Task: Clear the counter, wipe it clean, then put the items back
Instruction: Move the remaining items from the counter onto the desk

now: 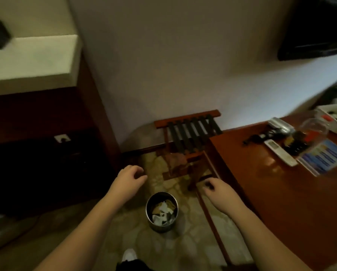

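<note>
- Task status, my read: early. Counter (271,192) (reddish wood top, R side of view) w/ items on its far end, near end bare and glossy; no cloth or wipe in sight, so clearing, wiping & return all seem left to do
- Items on counter, blurred: white remote (281,153) lying flat; blue leaflet (322,159) just beside it on the R; clear glass jar (313,130) w/ dark & red bits by its base; silver object (281,125) behind, type unclear; black cable or similar (261,136) near remote; white tray-ish clutter at far R edge, can't ID
- L hand (129,178): held out over floor, well apart from counter; fingers loosely curled, narrow gap to thumb, holding nothing, touching nothing
- R hand (219,193): just beside counter's near-L edge, hovering; fingers curled downward, tips hidden under knuckles; looks empty but can't tell for sure; contact w/ counter edge not shown
- Floor below: metal waste bin (161,211) between the two forearms, paper scraps inside; folding luggage rack (189,133) against wall, next to counter's end
- Next, as guess: reach R toward the far-end items
</note>
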`<state>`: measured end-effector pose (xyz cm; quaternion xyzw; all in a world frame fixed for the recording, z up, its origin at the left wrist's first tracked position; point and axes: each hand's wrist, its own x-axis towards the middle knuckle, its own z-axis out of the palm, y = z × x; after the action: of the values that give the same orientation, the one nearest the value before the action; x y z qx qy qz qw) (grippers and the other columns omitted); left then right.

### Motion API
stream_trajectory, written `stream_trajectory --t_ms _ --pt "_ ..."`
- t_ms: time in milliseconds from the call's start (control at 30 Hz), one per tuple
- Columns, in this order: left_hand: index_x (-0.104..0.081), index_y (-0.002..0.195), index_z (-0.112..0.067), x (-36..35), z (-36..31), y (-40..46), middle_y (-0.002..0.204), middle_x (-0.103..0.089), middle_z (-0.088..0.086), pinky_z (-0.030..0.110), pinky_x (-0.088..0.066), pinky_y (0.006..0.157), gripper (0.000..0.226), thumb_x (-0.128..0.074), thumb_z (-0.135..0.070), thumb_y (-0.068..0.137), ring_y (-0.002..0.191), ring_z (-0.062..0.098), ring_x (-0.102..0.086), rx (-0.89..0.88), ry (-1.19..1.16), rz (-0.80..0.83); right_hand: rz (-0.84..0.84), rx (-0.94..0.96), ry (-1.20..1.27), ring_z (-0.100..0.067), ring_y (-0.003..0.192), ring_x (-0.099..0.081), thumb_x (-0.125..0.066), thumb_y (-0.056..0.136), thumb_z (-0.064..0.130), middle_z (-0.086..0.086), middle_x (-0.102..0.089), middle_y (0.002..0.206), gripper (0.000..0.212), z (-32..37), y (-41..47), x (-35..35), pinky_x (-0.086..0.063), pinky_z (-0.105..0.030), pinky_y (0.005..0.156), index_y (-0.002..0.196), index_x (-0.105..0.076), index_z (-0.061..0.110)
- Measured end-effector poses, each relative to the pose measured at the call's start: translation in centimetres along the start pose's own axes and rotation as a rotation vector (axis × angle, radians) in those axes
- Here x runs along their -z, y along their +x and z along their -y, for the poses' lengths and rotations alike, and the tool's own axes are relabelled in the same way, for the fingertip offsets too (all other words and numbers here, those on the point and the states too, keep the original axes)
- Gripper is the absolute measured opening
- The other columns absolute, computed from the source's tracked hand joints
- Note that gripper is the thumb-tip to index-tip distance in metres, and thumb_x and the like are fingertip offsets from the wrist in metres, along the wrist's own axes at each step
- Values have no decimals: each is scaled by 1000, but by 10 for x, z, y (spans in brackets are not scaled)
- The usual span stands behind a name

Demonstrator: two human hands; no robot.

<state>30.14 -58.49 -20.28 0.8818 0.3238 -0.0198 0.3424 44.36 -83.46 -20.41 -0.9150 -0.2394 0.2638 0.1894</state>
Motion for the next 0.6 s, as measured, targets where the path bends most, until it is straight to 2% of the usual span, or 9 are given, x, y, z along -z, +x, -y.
stream_trajectory --t_ms 67,133,233,333,433,600 --pt "-57 128 -20 24 24 -13 126 -52 -5 13 -39 67 37 -57 -37 95 101 6 -48 51 -41 -65 12 58 -30 -10 102 -58 -48 98 36 4 -54 130 38 33 9 -11 -51 -27 85 133 -52 21" --pt "-57 128 -20 49 48 -25 125 -54 -5 14 -39 70 37 -58 -36 95 99 5 -49 88 -67 -123 27 118 -60 -8 99 -59 -49 97 35 5 -55 129 36 69 19 -24 -50 -24 82 130 -53 23" --pt "-57 128 -22 89 84 -40 124 -55 -7 18 -43 80 37 -58 -37 94 101 5 -51 136 -93 -209 22 214 -87 -9 106 -57 -51 96 35 6 -57 127 34 127 33 -42 -45 -20 82 128 -55 24" --pt "-57 127 -22 134 122 -49 119 -56 -8 19 -44 81 36 -59 -36 94 101 5 -52 154 -122 -291 8 297 -110 -6 100 -57 -50 96 36 7 -59 121 33 190 44 -62 -47 -19 79 127 -56 25" --pt "-57 127 -23 185 162 -46 115 -55 -11 17 -43 75 36 -58 -38 94 99 3 -53 153 -133 -310 16 366 -111 -1 88 -54 -50 96 37 10 -59 117 31 254 54 -80 -47 -16 74 125 -56 27" --pt "-57 127 -24 274 219 -33 114 -53 -13 18 -44 76 35 -56 -39 96 99 3 -53 132 -124 -331 47 495 -96 -3 98 -55 -48 98 37 12 -58 120 30 365 67 -93 -42 -16 74 125 -56 28"
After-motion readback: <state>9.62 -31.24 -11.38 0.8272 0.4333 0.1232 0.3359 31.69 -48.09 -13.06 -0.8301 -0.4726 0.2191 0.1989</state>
